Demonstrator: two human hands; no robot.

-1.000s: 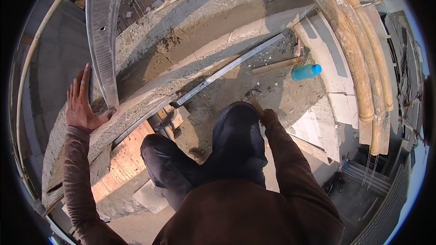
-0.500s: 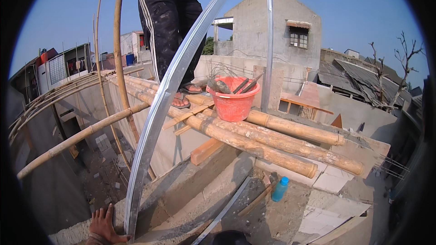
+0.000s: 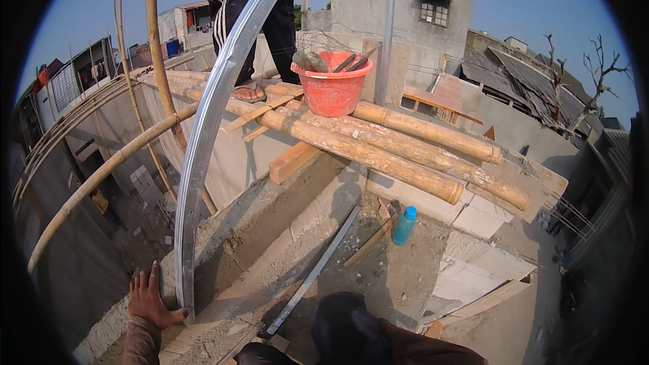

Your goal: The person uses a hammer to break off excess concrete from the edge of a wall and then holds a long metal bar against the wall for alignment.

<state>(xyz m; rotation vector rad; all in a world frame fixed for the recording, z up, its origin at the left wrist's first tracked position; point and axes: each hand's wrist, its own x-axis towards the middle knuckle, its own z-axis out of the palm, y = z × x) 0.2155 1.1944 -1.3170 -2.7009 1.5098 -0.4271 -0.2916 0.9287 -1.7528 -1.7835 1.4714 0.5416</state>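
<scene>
My left hand [image 3: 154, 301] lies with fingers spread on top of the rough wall [image 3: 233, 257] at the lower left. Its thumb reaches to the foot of a long silver metal channel [image 3: 206, 108], which stands on the wall and runs up out of view; the lens makes it look bowed. The hand is not wrapped round it. My right hand is out of view. Below me, a flat metal bar [image 3: 314, 270] lies at a slant, close to a wooden stick [image 3: 368, 247] and a blue bottle [image 3: 404, 226].
Thick bamboo poles [image 3: 392, 172] carry a red bucket [image 3: 331, 91] of tools. A person in dark striped trousers [image 3: 236, 13] stands on the bamboo behind it. Another metal strip [image 3: 385, 34] rises behind the bucket. Left of the wall is a deep drop [image 3: 145, 209], crossed by a bamboo pole [image 3: 108, 169].
My view has tipped downward, so the scene sits higher and more of my left forearm and my legs show. The left hand still rests by the channel's foot.
</scene>
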